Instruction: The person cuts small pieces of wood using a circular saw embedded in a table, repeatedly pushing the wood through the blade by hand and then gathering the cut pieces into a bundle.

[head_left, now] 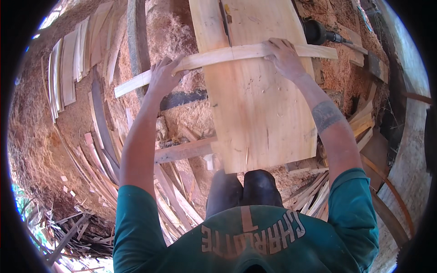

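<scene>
A long pale wooden strip (225, 53) lies crosswise over a wide light board (257, 113) in front of me, its left end past the board's edge. My left hand (166, 75) grips the strip left of the board, fingers curled over it. My right hand (284, 59) holds it over the board's right part, fingers bent over the top. A thin dark object (224, 20), too unclear to name, lies lengthwise on the board just beyond the strip.
A black power tool (318, 32) lies at the board's upper right. Stacked thin planks (68, 68) and sawdust are at the left. Loose offcuts (314, 193) lie around my knees. A weathered timber beam (136, 32) runs lengthwise left of the board.
</scene>
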Available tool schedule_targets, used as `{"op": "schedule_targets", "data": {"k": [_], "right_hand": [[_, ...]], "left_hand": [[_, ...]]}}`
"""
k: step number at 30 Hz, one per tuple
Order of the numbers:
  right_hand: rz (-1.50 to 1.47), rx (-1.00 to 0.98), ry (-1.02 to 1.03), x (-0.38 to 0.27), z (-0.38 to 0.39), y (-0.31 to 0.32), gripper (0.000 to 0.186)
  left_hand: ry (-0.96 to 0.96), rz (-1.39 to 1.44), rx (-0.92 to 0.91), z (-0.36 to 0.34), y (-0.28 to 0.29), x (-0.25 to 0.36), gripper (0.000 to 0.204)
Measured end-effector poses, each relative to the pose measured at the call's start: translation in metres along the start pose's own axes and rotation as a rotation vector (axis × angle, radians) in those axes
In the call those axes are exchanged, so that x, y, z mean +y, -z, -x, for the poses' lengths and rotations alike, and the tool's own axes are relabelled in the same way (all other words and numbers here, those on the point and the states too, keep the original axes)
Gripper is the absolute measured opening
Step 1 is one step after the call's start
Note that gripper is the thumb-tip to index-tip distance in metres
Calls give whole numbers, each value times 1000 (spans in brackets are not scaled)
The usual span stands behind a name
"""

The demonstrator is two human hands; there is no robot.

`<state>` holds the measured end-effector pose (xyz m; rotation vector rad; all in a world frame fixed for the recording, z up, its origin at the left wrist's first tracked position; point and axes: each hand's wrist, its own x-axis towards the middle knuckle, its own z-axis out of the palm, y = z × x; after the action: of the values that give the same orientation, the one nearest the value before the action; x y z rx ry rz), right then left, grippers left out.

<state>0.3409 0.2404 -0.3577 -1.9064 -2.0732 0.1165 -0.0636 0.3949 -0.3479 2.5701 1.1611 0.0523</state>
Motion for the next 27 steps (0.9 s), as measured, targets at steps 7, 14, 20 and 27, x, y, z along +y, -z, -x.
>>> {"op": "schedule_targets", "data": {"k": [7,14,20,27], "right_hand": [[21,-14,-7,5,-8,-1,47],[33,-22,-7,9,-19,-3,45],[41,-15,-6,12,-26,-3,45],[54,-33,-36,18,-43,-4,42]], "left_hand": [[16,29,-7,-11,1,-5,63],[-33,-30,33,-20,-2,-13,65],[33,13,-65,-32,4,-12,66],[29,-25,15,-47,4,-19,63]]}}
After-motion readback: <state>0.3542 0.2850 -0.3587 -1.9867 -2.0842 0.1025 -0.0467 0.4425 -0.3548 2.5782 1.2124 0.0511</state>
